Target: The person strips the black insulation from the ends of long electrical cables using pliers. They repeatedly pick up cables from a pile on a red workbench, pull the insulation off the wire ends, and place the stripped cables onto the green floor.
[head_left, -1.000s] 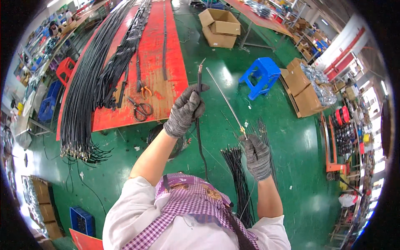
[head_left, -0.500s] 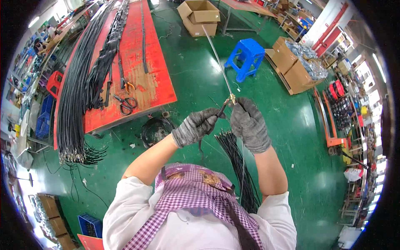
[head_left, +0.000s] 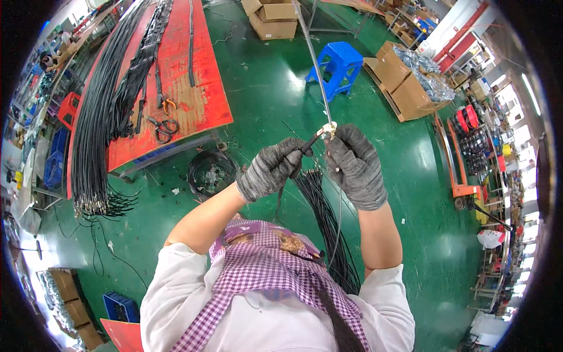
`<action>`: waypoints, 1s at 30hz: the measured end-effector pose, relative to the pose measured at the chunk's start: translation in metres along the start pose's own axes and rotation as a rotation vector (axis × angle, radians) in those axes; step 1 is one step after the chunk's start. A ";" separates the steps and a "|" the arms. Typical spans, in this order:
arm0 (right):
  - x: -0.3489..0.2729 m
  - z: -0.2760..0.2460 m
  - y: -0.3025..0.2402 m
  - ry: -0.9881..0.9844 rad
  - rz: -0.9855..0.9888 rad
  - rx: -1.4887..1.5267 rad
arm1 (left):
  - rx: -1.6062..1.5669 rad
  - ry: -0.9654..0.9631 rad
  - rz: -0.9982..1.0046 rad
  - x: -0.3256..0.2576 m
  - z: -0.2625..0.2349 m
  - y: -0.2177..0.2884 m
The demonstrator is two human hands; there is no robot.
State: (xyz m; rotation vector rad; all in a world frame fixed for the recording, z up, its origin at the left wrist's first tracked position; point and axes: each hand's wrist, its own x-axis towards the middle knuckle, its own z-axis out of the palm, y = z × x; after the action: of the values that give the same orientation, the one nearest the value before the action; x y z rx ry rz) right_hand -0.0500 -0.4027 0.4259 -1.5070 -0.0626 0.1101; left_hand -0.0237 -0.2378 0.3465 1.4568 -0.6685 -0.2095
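My left hand, in a grey knit glove, pinches a black cable close to its end. The cable's end meets a small brass-coloured fitting in front of me. My gloved right hand is closed just below that fitting, with its fingertips against it; what lies inside the fingers is partly hidden. From the fitting a long, thin silvery rod or tube runs up and away. A thin grey line hangs below my right hand. Beneath my hands lies a bundle of black cables.
At the left, a red worktable bears long black cables, scissors and orange-handled pliers. A blue stool stands ahead, near cardboard boxes. An orange pallet jack is at the right; a black coil lies on the floor.
The view has shifted a little, so the surroundings sit further left and up. The fitting has risen slightly, and the rod stands nearer and steeper. Both hands keep their grip.
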 end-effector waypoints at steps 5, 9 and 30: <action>-0.008 -0.008 0.016 0.185 -0.582 -0.525 | -0.072 0.074 0.011 -0.006 0.028 0.002; -0.026 -0.012 0.011 0.156 -0.323 -0.338 | -0.085 0.044 0.001 -0.010 0.041 0.001; -0.039 -0.011 -0.002 0.226 -0.791 -0.808 | 0.033 0.315 0.106 -0.017 0.075 0.022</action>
State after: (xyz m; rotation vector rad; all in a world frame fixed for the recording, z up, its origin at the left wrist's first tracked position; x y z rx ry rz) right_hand -0.0879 -0.4183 0.4284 -2.1698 -0.5668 -0.8057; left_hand -0.0830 -0.2893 0.3605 1.4417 -0.4911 0.1133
